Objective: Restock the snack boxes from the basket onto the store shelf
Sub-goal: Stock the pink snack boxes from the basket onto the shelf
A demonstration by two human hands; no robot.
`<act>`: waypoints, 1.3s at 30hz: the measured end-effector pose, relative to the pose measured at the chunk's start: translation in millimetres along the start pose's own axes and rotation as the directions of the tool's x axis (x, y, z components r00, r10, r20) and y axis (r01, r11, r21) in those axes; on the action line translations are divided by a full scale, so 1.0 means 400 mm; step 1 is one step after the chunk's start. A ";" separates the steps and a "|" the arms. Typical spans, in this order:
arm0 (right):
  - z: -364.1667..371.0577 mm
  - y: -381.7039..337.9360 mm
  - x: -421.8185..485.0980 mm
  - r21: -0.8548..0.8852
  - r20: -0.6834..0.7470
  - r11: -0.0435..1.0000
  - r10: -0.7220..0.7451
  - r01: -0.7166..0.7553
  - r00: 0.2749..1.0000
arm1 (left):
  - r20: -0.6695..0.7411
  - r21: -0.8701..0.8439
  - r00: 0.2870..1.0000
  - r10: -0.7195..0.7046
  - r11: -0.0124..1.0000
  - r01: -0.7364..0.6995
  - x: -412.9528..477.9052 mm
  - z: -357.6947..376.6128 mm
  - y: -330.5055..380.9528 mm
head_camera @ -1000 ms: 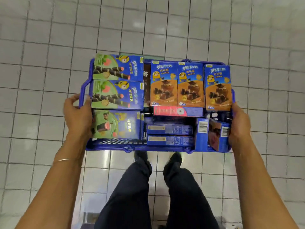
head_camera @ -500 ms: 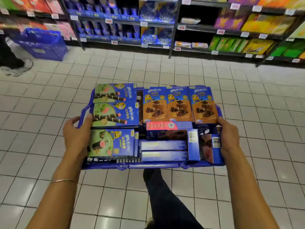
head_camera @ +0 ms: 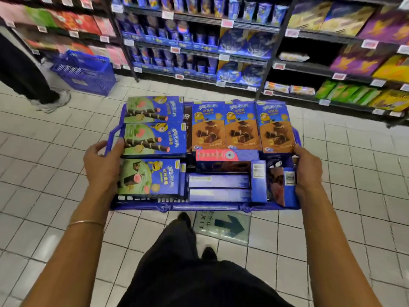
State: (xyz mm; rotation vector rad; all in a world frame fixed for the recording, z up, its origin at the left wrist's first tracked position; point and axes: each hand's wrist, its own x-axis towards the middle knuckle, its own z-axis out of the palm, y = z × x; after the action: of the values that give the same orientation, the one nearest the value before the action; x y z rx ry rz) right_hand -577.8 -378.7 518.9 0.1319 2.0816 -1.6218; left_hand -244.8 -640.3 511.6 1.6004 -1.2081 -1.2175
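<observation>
I carry a blue plastic basket (head_camera: 205,207) in front of me, above the tiled floor. My left hand (head_camera: 101,167) grips its left side and my right hand (head_camera: 307,171) grips its right side. The basket is packed with snack boxes: three green-and-blue boxes (head_camera: 155,139) lie flat on the left, three orange-and-blue boxes (head_camera: 241,127) lie along the far right, and several blue boxes (head_camera: 219,187) are stacked near me. The store shelf (head_camera: 243,25) stands ahead, its tiers lined with blue snack packs.
A second blue basket (head_camera: 86,70) sits on the floor at the left by a person's dark trousers and shoe (head_camera: 52,101). Shelves at the right hold purple, yellow and green packs (head_camera: 345,94). A green exit arrow sticker (head_camera: 223,226) marks the floor by my feet.
My view has tilted up from the floor and the shelves have come closer. Both hands keep the same hold on the basket, and the boxes have not shifted.
</observation>
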 end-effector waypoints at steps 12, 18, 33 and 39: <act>0.504 -0.220 0.462 0.010 -0.021 0.996 0.086 -0.086 0.996 | 0.080 -0.051 0.988 -0.134 0.989 0.138 0.633 0.371 0.090; 0.710 -0.320 0.672 0.052 -0.011 0.985 0.164 -0.164 0.986 | 0.053 -0.047 0.984 -0.168 0.984 0.170 0.904 0.556 0.193; 1.290 -0.332 1.425 0.083 -0.033 0.940 0.335 -0.331 0.942 | 0.055 0.045 0.890 -0.453 0.892 0.451 1.639 1.177 0.107; 1.479 -0.159 1.636 0.171 -0.102 0.932 0.340 -0.320 0.935 | 0.063 0.127 0.907 -0.417 0.904 0.407 1.909 1.372 -0.045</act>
State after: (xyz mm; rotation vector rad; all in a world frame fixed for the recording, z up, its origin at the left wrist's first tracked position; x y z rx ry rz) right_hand -983.4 -1092.3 190.0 0.6227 1.8981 -1.5923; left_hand -703.3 -1393.1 183.3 1.9731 -1.0330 -1.5208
